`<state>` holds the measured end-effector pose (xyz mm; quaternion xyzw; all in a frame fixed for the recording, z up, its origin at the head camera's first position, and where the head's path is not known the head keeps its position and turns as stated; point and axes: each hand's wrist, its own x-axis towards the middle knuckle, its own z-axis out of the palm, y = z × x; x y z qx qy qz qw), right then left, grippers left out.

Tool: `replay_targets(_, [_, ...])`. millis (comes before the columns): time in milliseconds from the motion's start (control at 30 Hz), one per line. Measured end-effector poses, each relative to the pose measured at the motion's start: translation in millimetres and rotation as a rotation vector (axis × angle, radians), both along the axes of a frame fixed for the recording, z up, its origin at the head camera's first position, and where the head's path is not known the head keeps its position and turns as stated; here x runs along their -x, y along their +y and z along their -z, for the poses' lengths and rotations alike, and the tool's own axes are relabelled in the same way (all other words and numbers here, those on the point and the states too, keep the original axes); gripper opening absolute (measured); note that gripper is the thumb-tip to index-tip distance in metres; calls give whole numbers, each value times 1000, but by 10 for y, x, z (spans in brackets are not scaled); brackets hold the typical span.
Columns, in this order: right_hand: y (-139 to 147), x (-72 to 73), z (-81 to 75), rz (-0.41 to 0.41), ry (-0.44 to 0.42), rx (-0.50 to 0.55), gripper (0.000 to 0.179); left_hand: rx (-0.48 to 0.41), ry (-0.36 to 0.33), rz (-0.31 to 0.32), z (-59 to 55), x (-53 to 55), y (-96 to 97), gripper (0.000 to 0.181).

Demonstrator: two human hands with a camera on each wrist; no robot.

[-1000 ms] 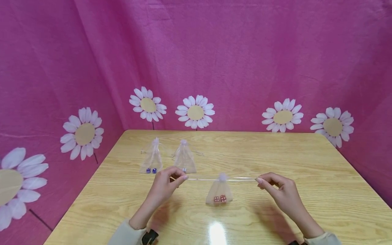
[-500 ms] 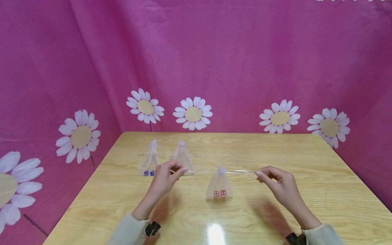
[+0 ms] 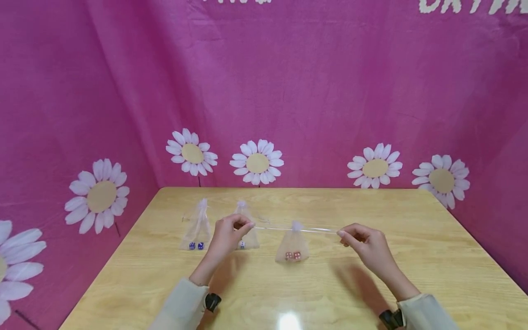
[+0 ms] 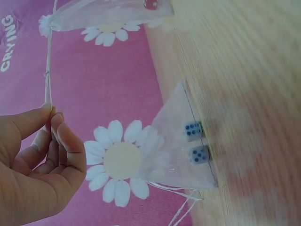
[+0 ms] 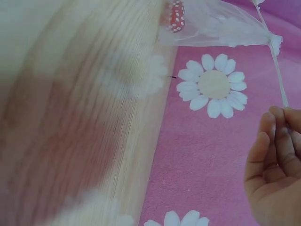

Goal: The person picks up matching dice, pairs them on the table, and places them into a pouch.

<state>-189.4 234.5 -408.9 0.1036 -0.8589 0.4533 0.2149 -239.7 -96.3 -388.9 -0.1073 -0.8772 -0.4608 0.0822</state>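
Note:
A sheer white drawstring pouch [image 3: 292, 243] with red dice [image 3: 293, 255] in its bottom is cinched at the neck, in the middle of the head view. Its white drawstring [image 3: 317, 230] runs taut to both sides. My left hand [image 3: 226, 234] pinches the string's left end between thumb and forefinger; my right hand [image 3: 368, 245] pinches the right end the same way. In the left wrist view the string [image 4: 48, 70] shows a small knot above the fingertips. The right wrist view shows the gathered neck [image 5: 275, 43] of the pouch.
Behind and left stand two more cinched pouches: one with blue dice [image 3: 196, 246], and one with white dice [image 4: 193, 130], partly behind my left hand in the head view. The wooden table [image 3: 412, 256] meets a pink flowered cloth [image 3: 313, 91] at the back and sides.
The head view has tilted up, so the far pouches and table edge sit lower in it. Both hands still pinch the string, and the pouch hangs a little farther from me.

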Motion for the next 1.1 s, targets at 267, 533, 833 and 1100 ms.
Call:
replay_targets(267, [-26,249,-10,-17,-37,-4,13,20,18,-21,34,277,32,13])
replay_targets(533, [-34,531,91,-32,-110,5,16,42,26,-53,115,558,66,13])
replay_targets(833, [-1,762,244,5,-280,10,17,120,-8,-90,162,753,203,16])
replay_targets(1100, [-1,890,308,-20,-309,-4,16,193,13,-103,218,853,237,13])
